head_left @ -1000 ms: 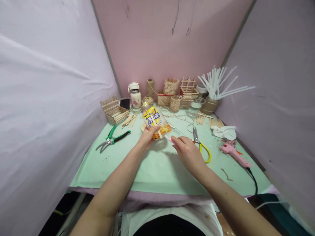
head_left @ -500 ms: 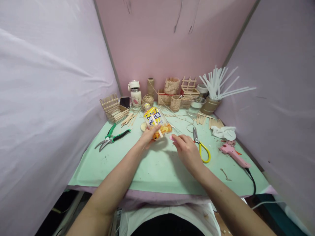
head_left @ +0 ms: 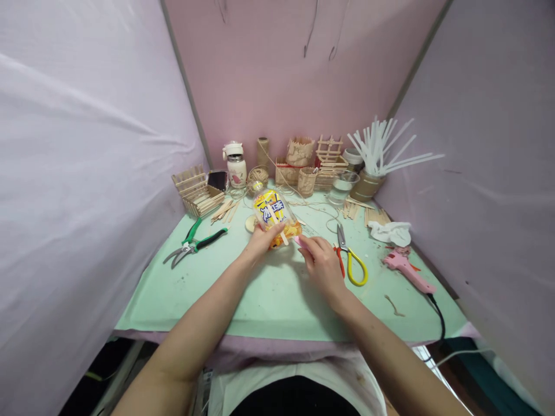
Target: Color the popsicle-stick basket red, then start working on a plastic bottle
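Observation:
My left hand (head_left: 263,240) is wrapped round a clear plastic drink bottle (head_left: 263,202) with a yellow and blue label, tilted with its cap away from me. The thumb presses a wooden craft stick (head_left: 285,238) against the bottle's side. My right hand (head_left: 323,260) pinches a small pink tool (head_left: 299,241) with a pale tip, close to the bottle's base. Fingers cover most of this tool, so its kind is unclear. Just right of that hand lie scissors (head_left: 356,267) with red and yellow handles.
Green-handled pruning shears (head_left: 195,242) lie at left. A pink glue gun (head_left: 410,270) and crumpled tissue (head_left: 390,233) lie at right. Behind stand a stick-built basket (head_left: 199,199), a white flask (head_left: 236,167), a bowl of water (head_left: 342,188) and a pot of white sticks (head_left: 368,185).
My right hand has moved slightly left, bringing the pink tool up to the bottle's lower end. More of the scissors' red handle shows. The left hand keeps its hold.

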`<state>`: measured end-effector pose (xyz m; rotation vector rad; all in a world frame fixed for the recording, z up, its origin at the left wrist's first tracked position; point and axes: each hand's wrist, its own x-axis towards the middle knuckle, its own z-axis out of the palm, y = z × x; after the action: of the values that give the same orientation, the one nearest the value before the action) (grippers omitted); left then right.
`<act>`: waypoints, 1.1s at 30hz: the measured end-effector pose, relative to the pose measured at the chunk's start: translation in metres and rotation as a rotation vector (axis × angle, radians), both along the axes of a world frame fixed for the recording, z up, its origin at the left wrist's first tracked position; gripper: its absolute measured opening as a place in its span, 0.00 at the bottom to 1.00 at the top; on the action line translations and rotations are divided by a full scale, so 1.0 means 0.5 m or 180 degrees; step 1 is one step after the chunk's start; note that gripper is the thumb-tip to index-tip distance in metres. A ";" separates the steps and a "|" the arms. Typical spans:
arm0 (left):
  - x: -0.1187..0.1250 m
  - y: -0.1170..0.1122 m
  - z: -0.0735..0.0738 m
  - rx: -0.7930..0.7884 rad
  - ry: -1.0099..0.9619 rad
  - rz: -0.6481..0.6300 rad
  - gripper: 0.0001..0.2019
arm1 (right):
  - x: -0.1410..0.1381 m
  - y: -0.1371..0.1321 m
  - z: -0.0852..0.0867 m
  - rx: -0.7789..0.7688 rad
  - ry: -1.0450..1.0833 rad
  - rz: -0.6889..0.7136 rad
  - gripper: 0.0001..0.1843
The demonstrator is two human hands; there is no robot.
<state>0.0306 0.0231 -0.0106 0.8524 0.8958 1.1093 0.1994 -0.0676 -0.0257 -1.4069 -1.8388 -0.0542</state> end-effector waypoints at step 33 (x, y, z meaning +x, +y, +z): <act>0.027 0.001 -0.016 0.0299 -0.0076 0.0499 0.32 | 0.017 0.021 0.024 -0.0229 -0.0009 0.0039 0.15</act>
<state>0.0443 0.0235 -0.0184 0.8549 0.9083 1.3037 0.2080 -0.0574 -0.0138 -1.4454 -1.8680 0.0166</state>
